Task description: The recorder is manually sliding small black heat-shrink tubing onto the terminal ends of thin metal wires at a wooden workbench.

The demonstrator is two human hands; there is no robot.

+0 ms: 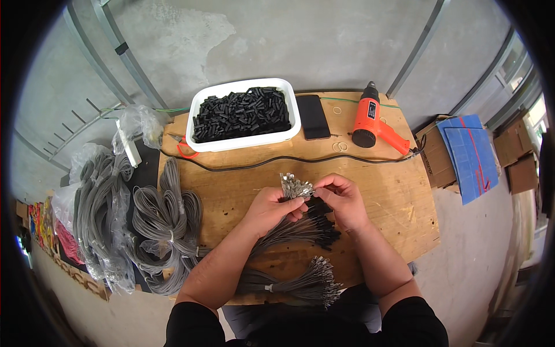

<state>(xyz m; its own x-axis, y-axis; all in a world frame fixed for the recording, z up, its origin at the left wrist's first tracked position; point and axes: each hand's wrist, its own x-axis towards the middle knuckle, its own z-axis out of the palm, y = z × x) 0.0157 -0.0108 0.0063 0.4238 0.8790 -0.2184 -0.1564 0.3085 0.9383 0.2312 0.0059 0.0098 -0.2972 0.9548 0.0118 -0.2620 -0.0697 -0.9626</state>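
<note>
My left hand [267, 209] is closed around a bunch of grey wires with silvery metal terminals [296, 185] fanning out above its fingers. At the right side of those terminals, the thumb and fingertips of my right hand [345, 202] pinch a wire end; its exact shape is too small to tell. Below both hands lies a bundle of grey wires [280, 238] whose right ends carry black sleeves [324, 225]. Nearer to me rests another tied wire bundle [289, 284], its bare metal terminals pointing right. A white tub [245, 144] beyond my hands holds many short black sleeves [240, 114].
An orange heat gun [368, 122] lies at the back right of the wooden table [399, 214], beside a black phone [313, 117] and rubber bands [340, 147]. A black power cord [277, 159] crosses behind my hands. Red-handled scissors [186, 149] and coiled grey wires [159, 217] are left.
</note>
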